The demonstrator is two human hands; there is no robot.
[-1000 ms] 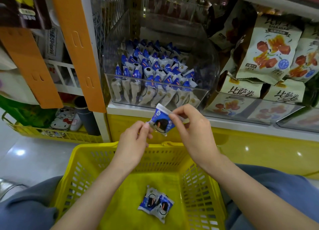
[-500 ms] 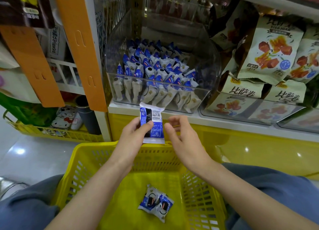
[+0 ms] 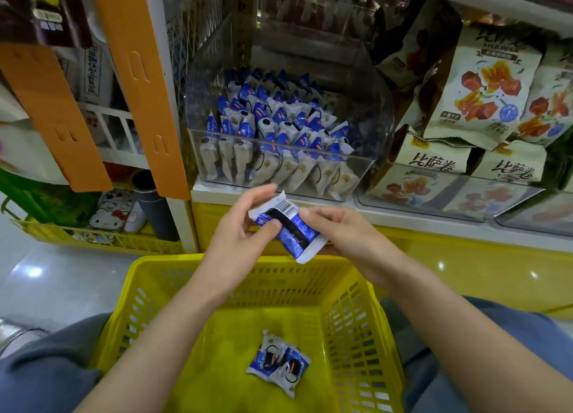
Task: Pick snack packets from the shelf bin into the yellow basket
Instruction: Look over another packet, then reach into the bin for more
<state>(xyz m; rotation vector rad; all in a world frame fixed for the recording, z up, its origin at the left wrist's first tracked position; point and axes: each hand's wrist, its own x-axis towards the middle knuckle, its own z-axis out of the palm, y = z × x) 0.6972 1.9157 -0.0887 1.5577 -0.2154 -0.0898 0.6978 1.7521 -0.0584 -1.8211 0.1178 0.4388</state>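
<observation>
A blue and white snack packet (image 3: pixel 290 228) is held above the far rim of the yellow basket (image 3: pixel 148 313), its barcode side up. My left hand (image 3: pixel 238 226) pinches its left end with thumb and fingers. My right hand (image 3: pixel 344 232) grips its right side from beneath. Two more packets (image 3: pixel 279 363) lie on the basket floor. The clear shelf bin (image 3: pixel 369 108) behind my hands is packed with several rows of the same packets (image 3: pixel 273 127).
Large beige snack bags (image 3: pixel 483 93) fill clear bins to the right. Orange shelf uprights (image 3: pixel 136 81) stand at left. A lower yellow basket (image 3: pixel 102 239) with small goods sits on the floor at left. My knees flank the basket.
The packet passed to my left hand alone, then my right hand came back to it. It has been turned over and now lies tilted with the barcode up.
</observation>
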